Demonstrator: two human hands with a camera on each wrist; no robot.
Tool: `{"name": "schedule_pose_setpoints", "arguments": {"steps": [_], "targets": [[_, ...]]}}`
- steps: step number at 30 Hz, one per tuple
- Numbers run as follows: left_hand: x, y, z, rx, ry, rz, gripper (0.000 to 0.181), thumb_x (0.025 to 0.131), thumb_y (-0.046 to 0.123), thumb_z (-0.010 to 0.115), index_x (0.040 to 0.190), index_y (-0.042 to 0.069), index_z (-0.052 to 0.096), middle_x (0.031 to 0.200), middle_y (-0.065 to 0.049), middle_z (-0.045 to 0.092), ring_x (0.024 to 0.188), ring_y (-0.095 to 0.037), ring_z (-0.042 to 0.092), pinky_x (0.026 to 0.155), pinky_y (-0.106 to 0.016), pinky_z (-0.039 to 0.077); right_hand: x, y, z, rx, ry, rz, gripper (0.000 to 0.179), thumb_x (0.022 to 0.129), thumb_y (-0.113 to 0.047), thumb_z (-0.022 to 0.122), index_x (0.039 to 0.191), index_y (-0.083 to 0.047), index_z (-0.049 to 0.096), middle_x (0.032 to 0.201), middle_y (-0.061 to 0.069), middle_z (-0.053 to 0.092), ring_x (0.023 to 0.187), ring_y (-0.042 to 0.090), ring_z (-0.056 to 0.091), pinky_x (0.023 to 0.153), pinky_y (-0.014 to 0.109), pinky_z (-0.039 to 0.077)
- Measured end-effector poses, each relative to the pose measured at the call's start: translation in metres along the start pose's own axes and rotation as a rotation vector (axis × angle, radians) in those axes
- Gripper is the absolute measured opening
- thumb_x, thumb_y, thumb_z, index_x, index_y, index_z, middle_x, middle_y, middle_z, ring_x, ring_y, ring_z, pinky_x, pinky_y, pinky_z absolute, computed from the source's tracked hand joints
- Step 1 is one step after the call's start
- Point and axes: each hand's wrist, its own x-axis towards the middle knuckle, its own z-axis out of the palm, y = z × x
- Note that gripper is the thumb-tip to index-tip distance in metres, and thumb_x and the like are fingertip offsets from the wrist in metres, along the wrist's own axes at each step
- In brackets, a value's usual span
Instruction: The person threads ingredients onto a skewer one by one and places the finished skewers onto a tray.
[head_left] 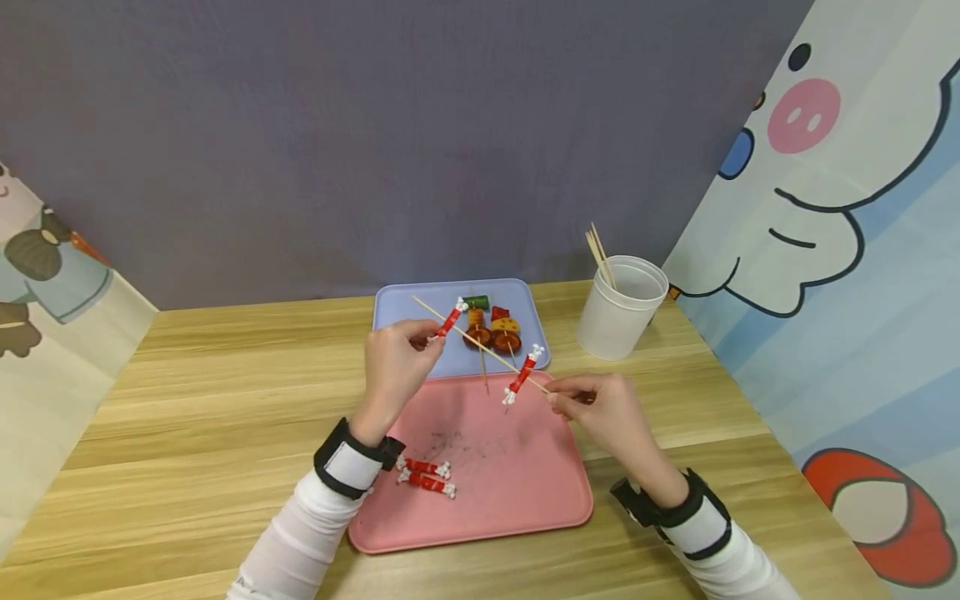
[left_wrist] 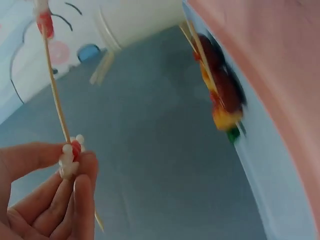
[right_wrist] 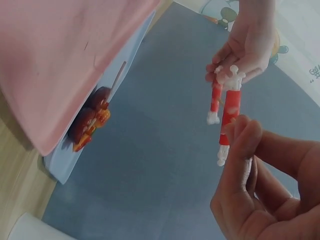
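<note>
My left hand (head_left: 401, 354) pinches a red piece with white knobbed ends (head_left: 452, 319), a toy like meat on a bone. A thin wooden skewer (head_left: 480, 343) passes through it; in the left wrist view its pointed tip sticks out beyond the fingers. A second such red piece (head_left: 525, 375) sits crosswise on the skewer near its other end. That end is pinched between thumb and fingers of my right hand (head_left: 600, 412). Both hands are raised over the trays. Two more red pieces (head_left: 425, 475) lie side by side on the pink tray (head_left: 517, 500).
Behind the pink tray lies a blue tray (head_left: 397, 304) with two toy food skewers (head_left: 491, 333) on it. A white bucket (head_left: 611, 321) with several wooden skewers (head_left: 598, 254) stands at the back right. A grey wall panel (head_left: 337, 150) rises behind the wooden table (head_left: 225, 400).
</note>
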Motion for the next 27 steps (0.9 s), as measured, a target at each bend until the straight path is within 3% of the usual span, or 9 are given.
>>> {"name": "schedule_pose_setpoints", "arguments": {"steps": [4,10,15,27], "targets": [[-0.006,0.008,0.007,-0.018,-0.08,0.036,0.014,0.075,0.009,0.071,0.088,0.009,0.077,0.078,-0.003,0.074,0.062,-0.011,0.065,0.057,-0.029,0.051,0.001,-0.001,0.003,0.016,0.0,-0.015,0.009,0.077,-0.005,0.076,0.086,-0.007,0.076,0.069,0.003,0.071,0.056,0.006,0.062,0.048,0.022,0.048],[-0.012,0.013,0.013,-0.022,-0.109,0.048,0.015,0.074,0.008,0.072,0.088,0.01,0.077,0.079,-0.002,0.074,0.058,-0.009,0.061,0.055,-0.027,0.048,0.0,0.0,0.004,0.045,-0.003,0.004,0.01,0.078,-0.002,0.074,0.086,-0.006,0.076,0.07,0.005,0.071,0.056,0.008,0.062,0.047,0.023,0.048],[-0.019,0.02,0.017,-0.044,-0.17,0.06,0.015,0.074,0.008,0.071,0.087,0.009,0.077,0.079,-0.002,0.074,0.066,-0.013,0.067,0.059,-0.028,0.05,-0.001,-0.001,0.006,0.054,-0.008,0.005,0.009,0.078,-0.003,0.075,0.087,-0.005,0.076,0.07,0.005,0.072,0.056,0.007,0.063,0.048,0.023,0.049],[-0.022,0.024,0.021,-0.014,-0.179,0.085,0.015,0.075,0.009,0.07,0.088,0.01,0.077,0.08,0.0,0.074,0.068,-0.01,0.066,0.06,-0.026,0.049,-0.002,-0.001,0.006,0.048,-0.013,0.017,0.009,0.078,-0.003,0.074,0.087,-0.005,0.076,0.072,0.006,0.072,0.056,0.007,0.063,0.048,0.022,0.049]]}}
